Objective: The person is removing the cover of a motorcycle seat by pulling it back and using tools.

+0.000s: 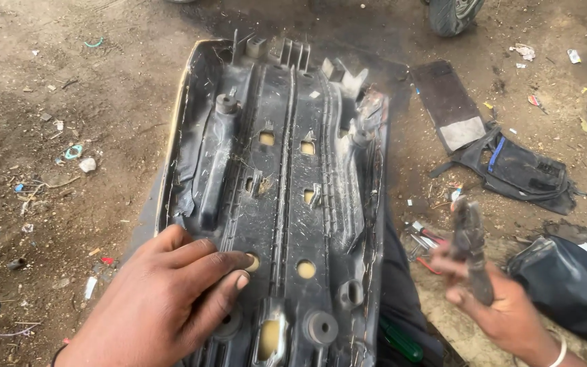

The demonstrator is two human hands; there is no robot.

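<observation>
Left hand [164,295] lies flat on the seat base [287,177]; right hand [494,299] grips pliers [471,245].

A seat base [287,190] lies upside down on the ground [69,204], running from the near edge away toward a wheel [451,13] at the far side. The left hand [161,299] rests flat on its near left part. To the right, apart from the base, the right hand [494,302] holds pliers [471,248] upright. Behind them lie some small tools [421,238] — hard to make out — and farther back a flat pad [450,105] beside a pouch [518,170]. A screwdriver [402,343] lies just beside the base's near right edge.
</observation>
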